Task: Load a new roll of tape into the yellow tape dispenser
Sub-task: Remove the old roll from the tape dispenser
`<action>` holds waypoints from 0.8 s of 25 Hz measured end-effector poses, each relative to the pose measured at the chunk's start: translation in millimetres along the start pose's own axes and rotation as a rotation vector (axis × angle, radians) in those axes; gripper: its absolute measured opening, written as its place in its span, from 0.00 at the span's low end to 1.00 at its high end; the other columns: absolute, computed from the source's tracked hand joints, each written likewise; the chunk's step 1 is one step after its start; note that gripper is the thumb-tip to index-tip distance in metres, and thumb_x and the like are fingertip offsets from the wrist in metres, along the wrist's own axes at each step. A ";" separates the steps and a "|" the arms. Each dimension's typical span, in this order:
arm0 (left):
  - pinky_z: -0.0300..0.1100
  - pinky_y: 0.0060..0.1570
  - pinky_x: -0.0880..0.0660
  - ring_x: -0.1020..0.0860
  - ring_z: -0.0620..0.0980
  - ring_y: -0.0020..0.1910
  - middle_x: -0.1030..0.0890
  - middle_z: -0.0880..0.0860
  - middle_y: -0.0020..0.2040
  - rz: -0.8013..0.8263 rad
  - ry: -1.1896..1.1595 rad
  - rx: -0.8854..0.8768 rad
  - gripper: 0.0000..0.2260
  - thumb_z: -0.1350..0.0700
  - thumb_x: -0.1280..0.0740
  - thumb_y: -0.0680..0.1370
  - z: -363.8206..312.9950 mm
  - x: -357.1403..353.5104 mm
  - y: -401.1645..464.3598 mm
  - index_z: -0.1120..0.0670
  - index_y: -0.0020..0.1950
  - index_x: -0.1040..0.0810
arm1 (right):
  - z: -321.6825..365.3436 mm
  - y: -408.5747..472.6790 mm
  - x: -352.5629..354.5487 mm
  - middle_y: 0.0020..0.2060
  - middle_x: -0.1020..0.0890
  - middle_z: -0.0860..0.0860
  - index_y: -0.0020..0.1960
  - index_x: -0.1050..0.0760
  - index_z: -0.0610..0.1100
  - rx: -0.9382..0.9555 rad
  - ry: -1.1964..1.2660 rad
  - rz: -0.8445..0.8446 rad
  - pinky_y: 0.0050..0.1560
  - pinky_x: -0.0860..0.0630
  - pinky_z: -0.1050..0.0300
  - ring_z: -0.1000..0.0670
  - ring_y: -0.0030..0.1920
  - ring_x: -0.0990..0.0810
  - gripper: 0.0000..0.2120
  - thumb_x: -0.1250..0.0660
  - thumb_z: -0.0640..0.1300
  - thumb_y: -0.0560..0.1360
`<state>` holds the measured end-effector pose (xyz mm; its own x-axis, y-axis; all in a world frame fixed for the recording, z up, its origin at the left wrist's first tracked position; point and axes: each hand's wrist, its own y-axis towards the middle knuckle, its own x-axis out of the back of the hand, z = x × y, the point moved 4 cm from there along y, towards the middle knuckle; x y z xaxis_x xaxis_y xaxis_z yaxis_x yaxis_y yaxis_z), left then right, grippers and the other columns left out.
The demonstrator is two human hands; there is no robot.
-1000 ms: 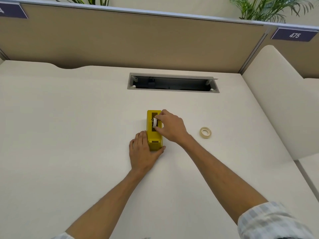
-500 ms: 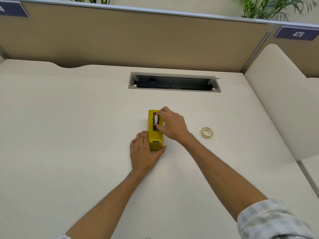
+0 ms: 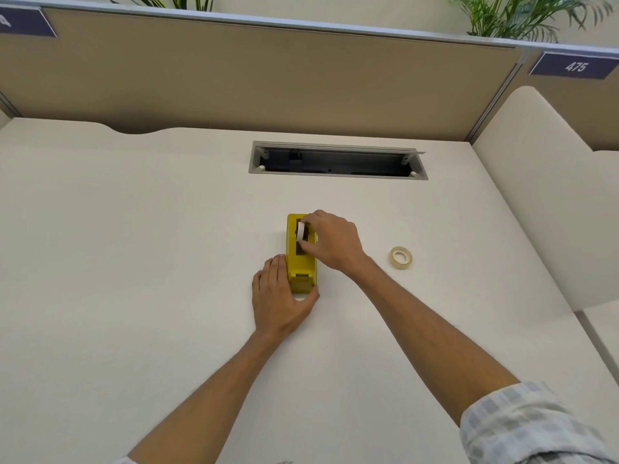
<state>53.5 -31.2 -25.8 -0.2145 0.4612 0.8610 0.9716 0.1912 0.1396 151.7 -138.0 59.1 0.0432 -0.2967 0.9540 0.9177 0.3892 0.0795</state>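
Pinching white roll (image 3: 301, 231) edge-on, right hand (image 3: 331, 241) fingers (image 3: 310, 218) hold it in yellow dispenser (image 3: 300, 254) well. Roll looks lower and more upright than a second ago, so seating likely under way. Left hand (image 3: 279, 298) flat, fingers straight along dispenser side, thumb at near end, bracing it on tabletop (image 3: 134, 262). Another roll (image 3: 400, 258) lies on tabletop, well right of right fingers.

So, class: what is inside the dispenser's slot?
A white roll, upright in the dispenser, pinched by the right hand. The left hand steadies the near end. The slot's floor is hidden.
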 end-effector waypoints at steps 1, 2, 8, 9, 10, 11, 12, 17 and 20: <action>0.50 0.72 0.42 0.36 0.52 0.73 0.32 0.53 0.73 0.003 -0.002 0.002 0.40 0.33 0.40 0.70 0.3 0.0 -0.1 0.56 0.74 0.37 | -0.5 0.2 0.6 0.56 0.18 0.50 0.63 0.24 0.47 -0.001 0.002 -0.008 0.46 0.25 0.56 0.48 0.51 0.19 0.21 0.31 0.56 0.74; 0.50 0.73 0.42 0.36 0.52 0.73 0.32 0.53 0.73 0.007 -0.004 0.003 0.40 0.33 0.40 0.70 0.7 -0.1 0.1 0.56 0.74 0.37 | -1.1 0.4 1.4 0.55 0.17 0.50 0.62 0.24 0.47 -0.001 0.003 -0.016 0.45 0.26 0.57 0.48 0.50 0.19 0.20 0.31 0.56 0.74; 0.50 0.73 0.43 0.37 0.52 0.74 0.32 0.54 0.74 0.003 -0.014 -0.002 0.41 0.31 0.40 0.70 1.6 -0.5 -0.4 0.56 0.74 0.38 | -1.8 -0.8 2.1 0.54 0.16 0.50 0.61 0.24 0.47 -0.002 0.024 -0.031 0.45 0.26 0.58 0.48 0.49 0.18 0.19 0.30 0.55 0.74; 0.50 0.73 0.42 0.37 0.52 0.74 0.32 0.53 0.73 0.002 -0.015 -0.002 0.42 0.30 0.40 0.70 1.5 -0.3 -0.3 0.55 0.74 0.37 | -1.8 -0.6 2.4 0.54 0.16 0.50 0.61 0.24 0.47 -0.003 0.028 -0.032 0.44 0.26 0.58 0.49 0.49 0.18 0.19 0.30 0.54 0.73; 0.51 0.72 0.41 0.36 0.51 0.74 0.32 0.53 0.73 0.000 -0.016 0.001 0.43 0.28 0.40 0.69 1.3 0.0 -0.1 0.55 0.74 0.37 | -2.4 -0.3 2.5 0.54 0.16 0.50 0.61 0.24 0.47 -0.005 0.033 -0.032 0.44 0.27 0.59 0.49 0.48 0.19 0.19 0.29 0.54 0.73; 0.51 0.72 0.40 0.36 0.51 0.73 0.32 0.53 0.73 0.000 -0.020 0.005 0.44 0.26 0.41 0.68 1.5 0.0 0.2 0.55 0.74 0.37 | -3.1 0.2 2.5 0.54 0.17 0.50 0.61 0.24 0.47 -0.010 0.040 -0.029 0.43 0.27 0.59 0.49 0.48 0.19 0.19 0.29 0.53 0.72; 0.51 0.72 0.40 0.36 0.51 0.73 0.32 0.53 0.73 0.005 -0.023 0.010 0.44 0.26 0.41 0.68 2.0 -0.1 0.7 0.55 0.74 0.37 | -3.8 0.8 2.2 0.55 0.17 0.50 0.61 0.24 0.47 -0.018 0.048 -0.020 0.44 0.27 0.60 0.49 0.48 0.19 0.20 0.28 0.53 0.72; 0.51 0.72 0.40 0.35 0.52 0.73 0.31 0.54 0.73 0.008 0.000 0.012 0.43 0.27 0.43 0.70 2.5 -2.1 0.7 0.56 0.74 0.37 | -3.5 2.7 -0.1 0.63 0.21 0.50 0.66 0.27 0.48 -0.017 0.032 0.030 0.49 0.24 0.57 0.48 0.54 0.19 0.26 0.28 0.55 0.71; 0.51 0.72 0.40 0.36 0.52 0.73 0.31 0.54 0.73 0.006 0.004 0.008 0.43 0.27 0.43 0.70 2.4 -2.3 0.7 0.56 0.74 0.37 | -2.4 3.0 -1.0 0.66 0.25 0.51 0.68 0.28 0.49 -0.003 0.001 0.062 0.51 0.23 0.55 0.47 0.57 0.20 0.29 0.28 0.58 0.71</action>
<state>54.5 -30.0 -28.8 -0.2084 0.4590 0.8636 0.9720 0.1952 0.1308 155.3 -138.6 57.7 0.1001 -0.2732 0.9567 0.9146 0.4039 0.0196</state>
